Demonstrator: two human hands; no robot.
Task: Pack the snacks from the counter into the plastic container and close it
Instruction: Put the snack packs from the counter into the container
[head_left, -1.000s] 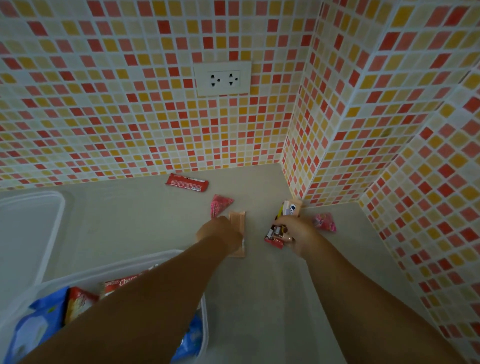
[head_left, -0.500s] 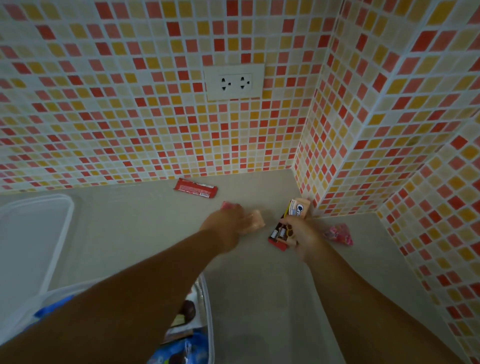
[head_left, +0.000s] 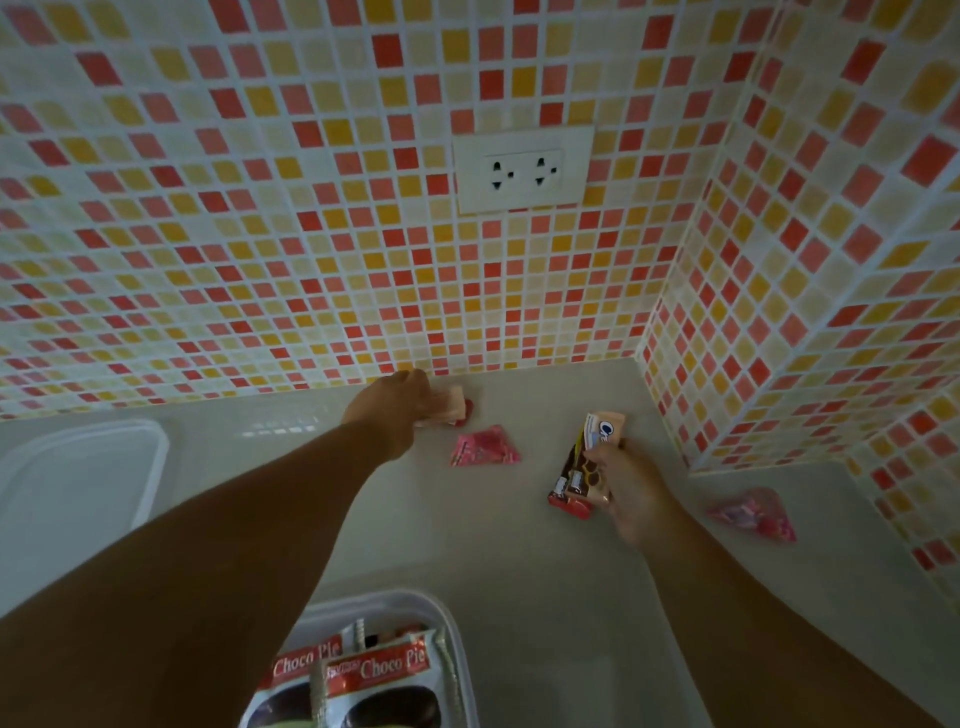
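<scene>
My left hand (head_left: 392, 410) reaches to the back wall and grips a peach snack packet (head_left: 451, 406). That packet lies over a red bar (head_left: 468, 410), of which only the right end shows. In front of it a pink triangular packet (head_left: 485, 447) lies on the counter (head_left: 545, 561). My right hand (head_left: 631, 486) holds a bundle of snack packets (head_left: 582, 467), beige, brown and red, just above the counter. A second pink packet (head_left: 756, 514) lies to the right by the tiled corner. The clear plastic container (head_left: 457, 631) stands at the bottom edge with Choco Pie packs (head_left: 384, 670) in it.
The container's clear lid (head_left: 78, 493) lies on the counter at the far left. Tiled walls close the back and the right, where a tiled corner (head_left: 670, 405) juts out. A white socket (head_left: 522, 171) sits on the back wall.
My left hand picked up the peach packet and carried it back toward the red bar, uncovering the pink packet. My right hand kept its bundle.
</scene>
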